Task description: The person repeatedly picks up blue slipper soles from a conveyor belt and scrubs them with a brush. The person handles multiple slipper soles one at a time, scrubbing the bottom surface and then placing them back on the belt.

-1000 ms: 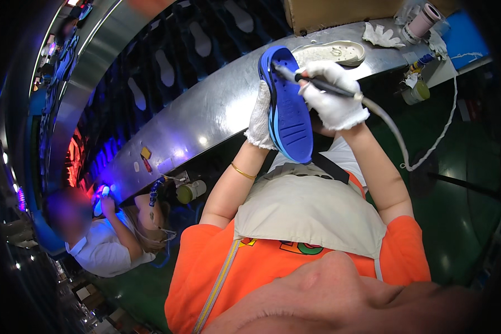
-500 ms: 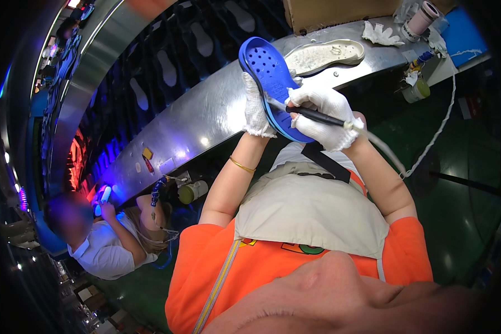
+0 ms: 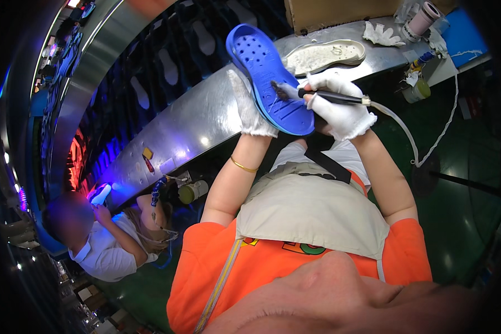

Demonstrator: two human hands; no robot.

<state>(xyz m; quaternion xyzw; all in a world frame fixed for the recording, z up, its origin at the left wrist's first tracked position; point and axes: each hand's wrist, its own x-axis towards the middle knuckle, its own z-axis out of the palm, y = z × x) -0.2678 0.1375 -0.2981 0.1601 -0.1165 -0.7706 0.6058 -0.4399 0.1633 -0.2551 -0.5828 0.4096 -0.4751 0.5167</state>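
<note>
A blue shoe sole (image 3: 270,75) with round holes at its far end is tilted up over the metal ledge. My left hand (image 3: 245,106), in a white glove, grips it from its left side and underneath, so most of those fingers are hidden. Pinched in my gloved right hand (image 3: 339,106) is a brush (image 3: 323,97) with a black handle, its dark-tipped bristles touching the sole's inner face near the middle. A pale hose runs from the handle's end down to the right. Just beyond, a cream shoe sole (image 3: 328,57) lies on the ledge.
A metal ledge (image 3: 189,125) runs along a conveyor carrying several pale insoles. Beyond the cream sole stand a cardboard box (image 3: 339,14), a spare white glove (image 3: 381,34) and a pink cup (image 3: 422,21). At left, a co-worker (image 3: 111,245) holds a glowing shoe part.
The blue sole has turned further toward me and shifted slightly up and left. My right hand has moved right, and the brush now lies flatter, with its bristles showing on the sole.
</note>
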